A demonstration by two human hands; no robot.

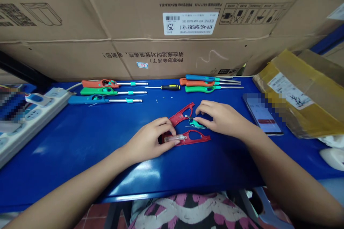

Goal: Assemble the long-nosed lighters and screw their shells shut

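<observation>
Two halves of a red lighter shell lie opened on the blue table. My left hand (153, 136) is closed round the left end of the near shell half (197, 139), which has a clear fuel tank (172, 138) in it. Beyond it, the far shell half (180, 115) lies slanted, its left end close to my left fingers. My right hand (225, 118) has its fingers curled, with the thumb against a green trigger (195, 124) with thin wires. Part of the trigger is hidden by the thumb. A small dark part with a white end sits just left of those fingertips.
Several long-nosed lighters (99, 91) lie at the back left, others (200, 83) at the back right. A screwdriver (170, 87) lies between them. A power strip (34, 114) is at left; a phone (264, 116) and an open carton (301, 89) are at right. Cardboard (134, 57) stands behind.
</observation>
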